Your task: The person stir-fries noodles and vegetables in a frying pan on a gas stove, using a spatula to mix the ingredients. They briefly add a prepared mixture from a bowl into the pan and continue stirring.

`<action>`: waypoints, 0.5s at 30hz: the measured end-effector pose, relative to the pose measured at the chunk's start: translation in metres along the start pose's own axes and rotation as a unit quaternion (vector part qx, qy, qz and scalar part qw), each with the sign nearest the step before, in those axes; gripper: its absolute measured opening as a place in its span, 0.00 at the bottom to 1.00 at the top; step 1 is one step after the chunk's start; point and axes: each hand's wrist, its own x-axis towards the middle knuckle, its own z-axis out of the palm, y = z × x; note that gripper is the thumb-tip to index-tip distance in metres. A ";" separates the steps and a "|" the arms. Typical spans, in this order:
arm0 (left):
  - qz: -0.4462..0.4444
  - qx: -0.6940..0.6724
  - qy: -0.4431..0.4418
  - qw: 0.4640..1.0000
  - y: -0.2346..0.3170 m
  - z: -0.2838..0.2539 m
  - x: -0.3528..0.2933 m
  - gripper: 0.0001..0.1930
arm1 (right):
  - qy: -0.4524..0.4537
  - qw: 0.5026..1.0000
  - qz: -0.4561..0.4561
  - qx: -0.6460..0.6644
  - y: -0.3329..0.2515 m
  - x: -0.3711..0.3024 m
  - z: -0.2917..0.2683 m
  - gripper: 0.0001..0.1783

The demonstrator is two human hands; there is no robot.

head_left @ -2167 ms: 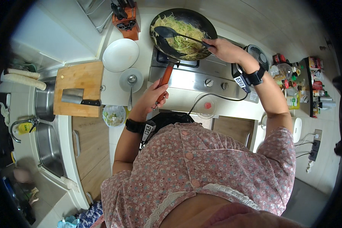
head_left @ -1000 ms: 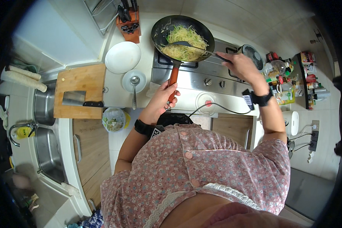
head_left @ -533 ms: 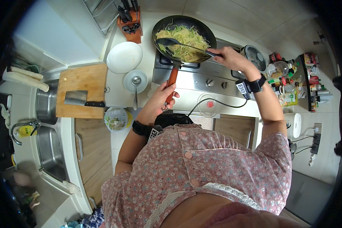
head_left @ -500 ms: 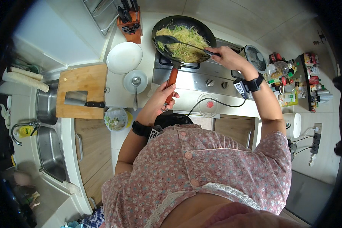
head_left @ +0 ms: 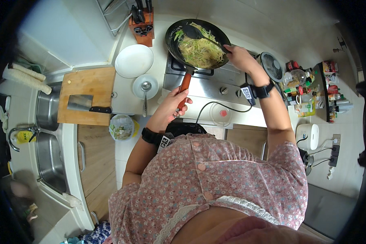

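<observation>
The spatula's [head_left: 192,32] head has swung from nine to eleven o'clock inside the pan [head_left: 173,43], over the stove [head_left: 199,86]; right hand [head_left: 240,59] grips it, left hand [head_left: 173,107] wraps the pan handle [head_left: 186,82]. Bowl [head_left: 138,92] at eight.

Our bare L hand [head_left: 171,107] is curled in a grip, L forearm [head_left: 140,159] slanting fwd & inward; our bare R hand [head_left: 242,59] grips farther fwd, R forearm [head_left: 275,114] angled inward too

A: Lit okay?
B: Bright, fairly even. Shiny on the steel stove front [head_left: 191,86].
A: Bent at edges?
B: Yep, fisheye-curved, blacked out around the rim. Blurry lower left, sharper mid-frame.
</observation>
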 end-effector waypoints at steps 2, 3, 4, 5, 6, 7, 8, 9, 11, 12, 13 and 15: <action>0.000 -0.009 -0.002 1.000 0.001 -0.001 0.000 0.14 | 0.033 0.999 0.006 0.016 0.002 -0.017 -0.014 0.25; 0.001 -0.012 -0.004 1.000 0.000 -0.001 0.000 0.14 | 0.019 0.999 0.034 -0.005 0.002 -0.021 -0.017 0.26; 0.000 -0.015 -0.006 1.000 0.000 -0.001 0.000 0.13 | 0.022 0.998 0.050 -0.023 0.003 -0.022 -0.017 0.27; 0.001 -0.014 -0.008 1.000 0.000 -0.001 0.000 0.13 | 0.027 0.996 0.066 -0.052 0.003 -0.019 -0.015 0.28; 0.002 -0.013 -0.010 1.000 0.000 -0.001 0.000 0.13 | 0.044 0.994 0.068 -0.077 0.003 -0.016 -0.009 0.28; 0.004 -0.008 -0.008 1.000 0.000 -0.001 0.001 0.13 | 0.068 0.992 0.048 -0.096 0.002 -0.010 -0.002 0.29; 0.001 -0.012 -0.009 1.000 0.000 -0.001 0.001 0.13 | 0.058 0.989 0.075 -0.112 0.000 -0.002 0.009 0.29; -0.002 -0.013 -0.005 1.000 0.000 -0.001 0.001 0.13 | 0.055 0.988 0.081 -0.121 -0.003 0.005 0.021 0.29; -0.004 -0.011 0.000 1.000 0.000 -0.001 0.001 0.13 | 0.056 0.985 0.081 -0.142 -0.007 0.005 0.045 0.28; -0.005 -0.008 0.002 1.000 0.000 -0.001 0.000 0.14 | 0.050 0.987 0.064 -0.141 -0.007 0.000 0.053 0.29; -0.004 -0.002 0.004 1.000 -0.001 -0.001 0.000 0.14 | 0.033 0.989 0.041 -0.140 -0.006 -0.007 0.059 0.28; 0.001 -0.002 -0.001 1.000 -0.001 -0.001 0.001 0.15 | 0.003 0.991 -0.003 -0.132 0.000 -0.019 0.063 0.28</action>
